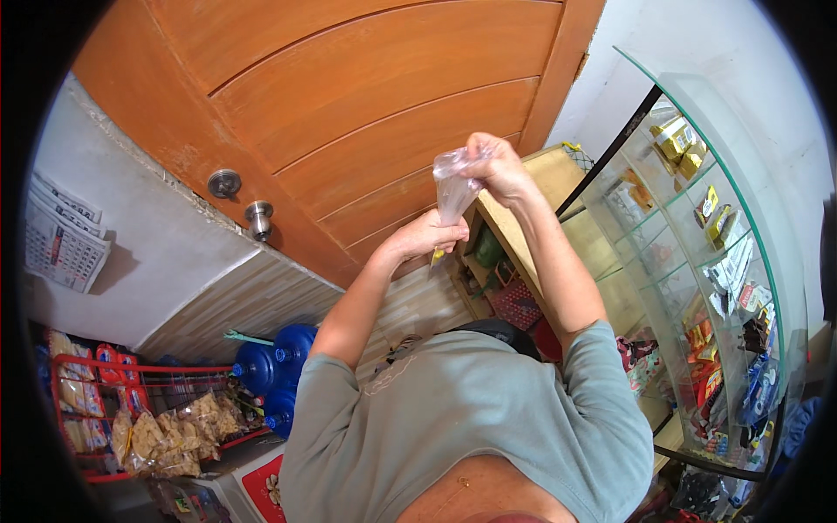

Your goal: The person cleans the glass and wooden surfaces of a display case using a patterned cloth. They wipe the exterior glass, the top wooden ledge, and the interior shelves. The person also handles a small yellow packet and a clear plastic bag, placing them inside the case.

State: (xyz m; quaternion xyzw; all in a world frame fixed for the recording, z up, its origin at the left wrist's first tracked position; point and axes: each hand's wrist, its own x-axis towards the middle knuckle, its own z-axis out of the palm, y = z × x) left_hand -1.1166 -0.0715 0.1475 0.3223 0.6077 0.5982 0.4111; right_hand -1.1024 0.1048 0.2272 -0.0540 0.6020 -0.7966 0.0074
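Note:
A clear plastic bag (453, 190) stretches between my two hands in front of the wooden door. My right hand (499, 170) is closed on its upper end, where the plastic is bunched. Lower down and to the left, my left hand (429, 235) wraps round the narrow middle of the bag. Below the left fingers the bag's lower end hangs, with something small and yellow (438, 256) showing there; its kind is too small to tell.
An orange-brown door (366, 96) with a metal knob (259, 218) stands ahead. At right are a wooden cabinet (545, 179) and a glass display case (697, 253) of packaged goods. Blue water jugs (295, 342) and a red rack (166, 370) with bagged snacks (179, 434) stand at left.

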